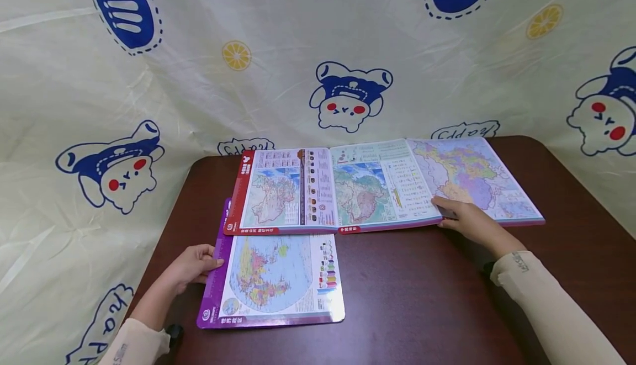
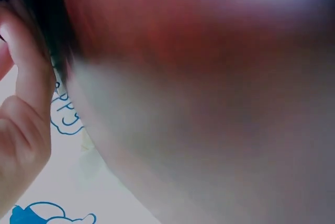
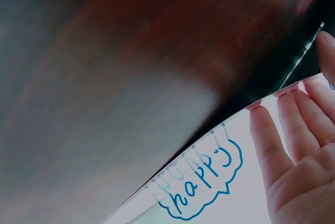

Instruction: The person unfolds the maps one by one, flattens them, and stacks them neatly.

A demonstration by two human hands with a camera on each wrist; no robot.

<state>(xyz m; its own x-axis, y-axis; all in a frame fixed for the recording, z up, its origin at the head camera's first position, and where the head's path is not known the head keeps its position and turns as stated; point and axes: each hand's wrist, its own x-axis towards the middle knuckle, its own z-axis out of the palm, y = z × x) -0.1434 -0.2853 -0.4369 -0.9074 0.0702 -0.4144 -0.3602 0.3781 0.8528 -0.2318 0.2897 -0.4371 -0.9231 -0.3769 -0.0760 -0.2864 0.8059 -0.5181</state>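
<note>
1. Red-edged folding map (image 1: 362,188): unfolded along the far side of the surface (image 1: 417,293), three panels showing side by side. That part looks mostly done.
2. Purple-edged map (image 1: 270,279): near left, printed face up, far part tucked under the red one's left panel.
3. Left hand (image 1: 194,265): grip pinching the purple map's left margin, thumb on top.
4. Right hand (image 1: 469,221): at the red map's near edge, by the seam between middle and right panels. Can't tell if that grip is pinching or just resting; fingers look straight in the right wrist view.
5. What's left, my read: maps overlap, so not separated or squared up yet, and neither hand is clear of its map. Left wrist view mostly blurred, adds little.
</note>
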